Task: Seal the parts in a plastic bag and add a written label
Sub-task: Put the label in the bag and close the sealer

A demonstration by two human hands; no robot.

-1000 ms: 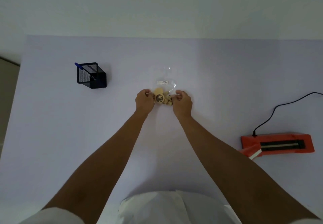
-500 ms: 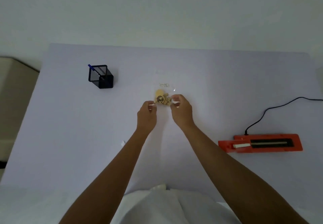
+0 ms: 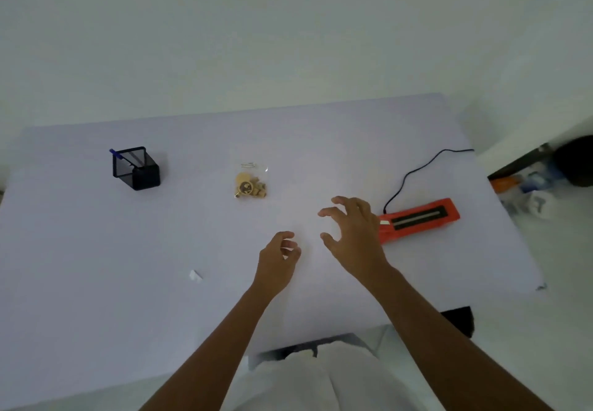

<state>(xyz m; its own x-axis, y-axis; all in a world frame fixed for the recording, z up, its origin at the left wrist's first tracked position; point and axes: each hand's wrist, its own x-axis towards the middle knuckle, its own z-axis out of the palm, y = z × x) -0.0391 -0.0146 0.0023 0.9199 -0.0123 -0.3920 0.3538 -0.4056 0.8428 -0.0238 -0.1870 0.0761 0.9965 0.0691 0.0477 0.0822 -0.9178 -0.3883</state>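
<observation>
A clear plastic bag (image 3: 251, 181) with several tan and gold parts inside and a small white label near its top lies on the white table (image 3: 96, 250), apart from both hands. My left hand (image 3: 278, 260) hovers nearer me, fingers loosely curled, holding nothing. My right hand (image 3: 354, 234) is spread open to the right of it, just left of an orange heat sealer (image 3: 418, 219). A blue pen stands in a black mesh pen holder (image 3: 136, 168) at the far left.
The sealer's black cord (image 3: 414, 170) runs to the table's right edge. A small white paper scrap (image 3: 195, 275) lies left of my left arm. Clutter sits on the floor beyond the right edge (image 3: 542, 186).
Both hands have let go of the bag and drawn back toward me; the right hand has moved right toward the sealer. The view has swung left and tilted.
</observation>
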